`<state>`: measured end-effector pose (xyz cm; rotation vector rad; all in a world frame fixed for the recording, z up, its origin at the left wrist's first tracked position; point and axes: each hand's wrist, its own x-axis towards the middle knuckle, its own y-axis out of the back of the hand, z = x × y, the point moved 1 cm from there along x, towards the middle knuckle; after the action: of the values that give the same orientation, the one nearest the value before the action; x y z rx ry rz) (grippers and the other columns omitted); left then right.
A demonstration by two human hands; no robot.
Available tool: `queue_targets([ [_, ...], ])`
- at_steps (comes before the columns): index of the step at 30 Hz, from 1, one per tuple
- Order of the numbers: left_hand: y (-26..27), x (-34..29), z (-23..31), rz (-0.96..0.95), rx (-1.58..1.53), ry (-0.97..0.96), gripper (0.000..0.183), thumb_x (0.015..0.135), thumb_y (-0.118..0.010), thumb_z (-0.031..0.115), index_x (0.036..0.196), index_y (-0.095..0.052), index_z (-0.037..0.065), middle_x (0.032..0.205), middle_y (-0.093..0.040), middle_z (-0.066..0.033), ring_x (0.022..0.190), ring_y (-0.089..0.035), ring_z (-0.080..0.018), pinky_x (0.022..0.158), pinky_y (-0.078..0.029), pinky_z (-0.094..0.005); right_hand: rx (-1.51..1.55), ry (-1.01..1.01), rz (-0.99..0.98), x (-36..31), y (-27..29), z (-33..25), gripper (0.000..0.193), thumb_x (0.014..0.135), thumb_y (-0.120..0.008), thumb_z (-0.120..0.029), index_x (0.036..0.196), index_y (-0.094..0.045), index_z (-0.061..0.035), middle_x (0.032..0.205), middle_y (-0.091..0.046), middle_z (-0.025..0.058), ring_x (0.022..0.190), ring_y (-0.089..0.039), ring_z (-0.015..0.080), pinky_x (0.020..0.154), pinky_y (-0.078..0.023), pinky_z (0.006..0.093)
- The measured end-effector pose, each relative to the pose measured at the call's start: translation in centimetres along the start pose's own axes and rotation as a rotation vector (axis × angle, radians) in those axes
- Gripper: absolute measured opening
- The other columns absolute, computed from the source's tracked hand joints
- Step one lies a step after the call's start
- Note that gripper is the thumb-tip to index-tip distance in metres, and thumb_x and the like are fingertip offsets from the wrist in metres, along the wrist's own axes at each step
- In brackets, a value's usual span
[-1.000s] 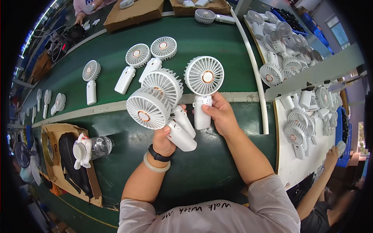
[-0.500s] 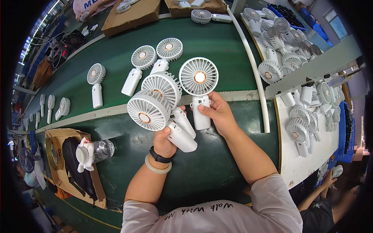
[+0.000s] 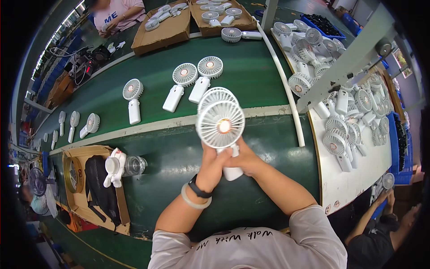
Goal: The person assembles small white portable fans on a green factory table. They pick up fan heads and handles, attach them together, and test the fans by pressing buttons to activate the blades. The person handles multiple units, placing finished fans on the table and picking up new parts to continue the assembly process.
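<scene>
My left hand (image 3: 212, 165) and my right hand (image 3: 246, 158) are closed together around the handles of white handheld fans, in front of me over the green bench. The front fan (image 3: 221, 124) faces up with a round orange-ringed hub, and its handle end juts out below my fingers. Behind its head the top of a second fan (image 3: 218, 95) shows. Overlapping fingers hide most of the handles, and I cannot tell which hand grips which fan. Past my hands, two fans (image 3: 185, 74) lie close together on the green belt, with a single fan (image 3: 133, 89) to their left.
Several smaller-looking fans (image 3: 92, 123) lie farther left along the belt. Cardboard trays (image 3: 161, 33) of fans stand at the back. A white table (image 3: 333, 188) at right bears piled fans, beyond a white pipe (image 3: 286, 85). A box (image 3: 121, 210) with a black bag and a bottle (image 3: 134, 166) sit left.
My hands have come together, joining the right hand's fan with those in my left. The view has shifted, so the belt fans appear farther right and lower.
</scene>
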<state>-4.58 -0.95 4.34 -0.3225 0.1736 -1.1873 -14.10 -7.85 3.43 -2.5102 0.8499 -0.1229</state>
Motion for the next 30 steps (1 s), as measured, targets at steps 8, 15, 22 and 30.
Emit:
queue_targets([
  [8,4.5,-11.4,6.3,-0.165,1.304,-0.778,0.034,0.071,-0.065,0.033,0.095,-0.062,0.008,0.106,-0.056,-0.0107,0.11,-0.045,-0.034,0.095,-0.032,-0.0517,0.805,0.028,-0.421,-4.2,0.5,-2.4,0.102,0.061,-0.071,-0.059,0.138,-0.026,-0.0089,0.133,-0.036,0.0204,0.117,-0.045,0.0341,0.092,-0.043,0.0489],
  [15,8.1,-18.6,6.1,-0.423,1.515,-1.241,0.007,0.071,-0.058,0.015,0.072,-0.059,0.022,0.082,-0.061,0.008,0.09,-0.052,-0.0115,0.091,-0.036,-0.039,1.044,-0.094,-0.47,-4.9,0.2,-2.4,0.102,0.06,-0.082,-0.042,0.137,-0.025,-0.0074,0.132,-0.031,0.0154,0.119,-0.037,0.0285,0.092,-0.039,0.0476],
  [22,9.0,-21.8,5.2,-0.467,1.471,-1.117,0.011,0.078,-0.05,0.013,0.075,-0.06,0.016,0.09,-0.061,0.0022,0.093,-0.056,-0.0133,0.089,-0.038,-0.0399,0.92,-0.155,-0.269,-10.0,3.6,-4.4,0.104,0.055,-0.082,-0.028,0.138,-0.023,-0.0069,0.133,-0.026,0.0222,0.12,-0.036,0.0374,0.087,-0.043,0.0508],
  [30,10.6,-22.7,2.6,-0.229,1.439,-0.999,0.008,0.077,-0.054,0.011,0.074,-0.061,0.011,0.087,-0.06,-0.0002,0.088,-0.057,-0.0141,0.084,-0.041,-0.0367,0.131,0.51,0.45,-23.1,11.8,-14.2,0.083,0.065,-0.073,-0.035,0.13,-0.027,-0.0091,0.128,-0.029,0.0175,0.111,-0.039,0.0338,0.089,-0.037,0.0476],
])
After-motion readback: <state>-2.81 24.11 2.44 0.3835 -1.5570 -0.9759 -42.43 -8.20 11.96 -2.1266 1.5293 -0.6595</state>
